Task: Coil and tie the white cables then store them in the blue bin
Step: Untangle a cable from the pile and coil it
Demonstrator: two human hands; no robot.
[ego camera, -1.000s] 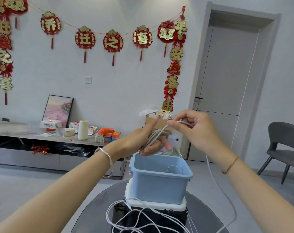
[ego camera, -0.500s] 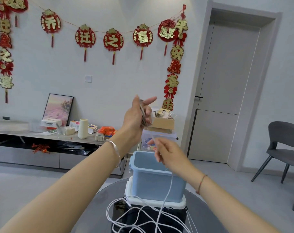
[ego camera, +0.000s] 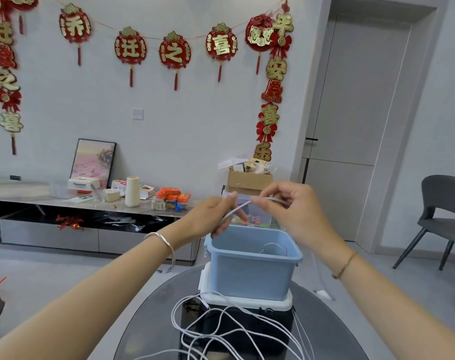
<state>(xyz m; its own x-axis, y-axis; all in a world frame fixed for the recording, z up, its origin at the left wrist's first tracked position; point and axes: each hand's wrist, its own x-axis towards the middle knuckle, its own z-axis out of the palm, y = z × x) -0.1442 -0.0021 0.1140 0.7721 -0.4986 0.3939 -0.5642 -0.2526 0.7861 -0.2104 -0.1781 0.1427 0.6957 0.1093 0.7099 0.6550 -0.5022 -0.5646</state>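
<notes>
The right hand (ego camera: 286, 211) has come back up and pinches the white cable (ego camera: 240, 207) beside the left hand (ego camera: 212, 215), which grips its wound-up part just above the blue bin (ego camera: 249, 271) (one more loop, I think, and no knot yet).

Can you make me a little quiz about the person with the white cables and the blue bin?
1. How many hands hold the white cable? A one, B two, C none.
2. True or false: the blue bin stands on the floor.
3. Fill in: the loose cables lie on the dark ___.
Key: 1 B, the left hand and the right hand both hold it. 2 False, it stands on a white-lidded box on the table. 3 table.
</notes>
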